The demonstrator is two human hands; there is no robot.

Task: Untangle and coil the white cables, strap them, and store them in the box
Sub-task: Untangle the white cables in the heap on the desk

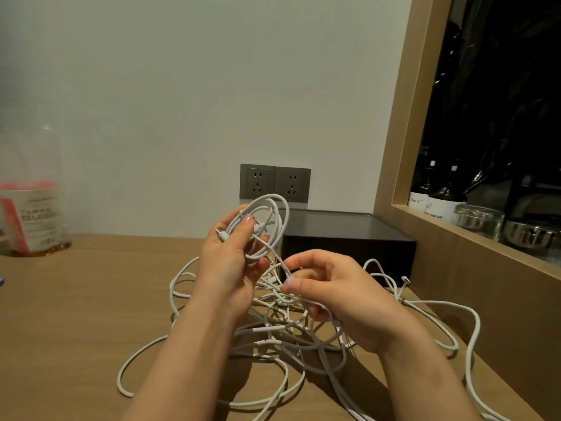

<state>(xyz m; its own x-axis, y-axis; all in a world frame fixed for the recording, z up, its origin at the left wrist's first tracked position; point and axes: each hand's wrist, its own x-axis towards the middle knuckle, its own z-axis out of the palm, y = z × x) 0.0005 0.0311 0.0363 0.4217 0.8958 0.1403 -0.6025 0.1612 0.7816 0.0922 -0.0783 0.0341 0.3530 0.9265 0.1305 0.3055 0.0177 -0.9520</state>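
Observation:
My left hand (226, 262) holds a small coil of white cable (267, 221) raised above the table, thumb pressed on the loops, a connector end sticking out near the thumb. From the coil a strand runs down to my right hand (340, 296), which pinches it between thumb and fingers. Beneath both hands a tangle of white cables (273, 338) sprawls over the wooden table (76, 314), with loops reaching the front edge and the right. A dark box (349, 238) stands behind the hands against the wall.
Two grey wall sockets (274, 183) sit above the box. A clear container with a red and white label (33, 220) stands at the far left. A wood-framed ledge (473, 235) on the right holds bottles and glass jars.

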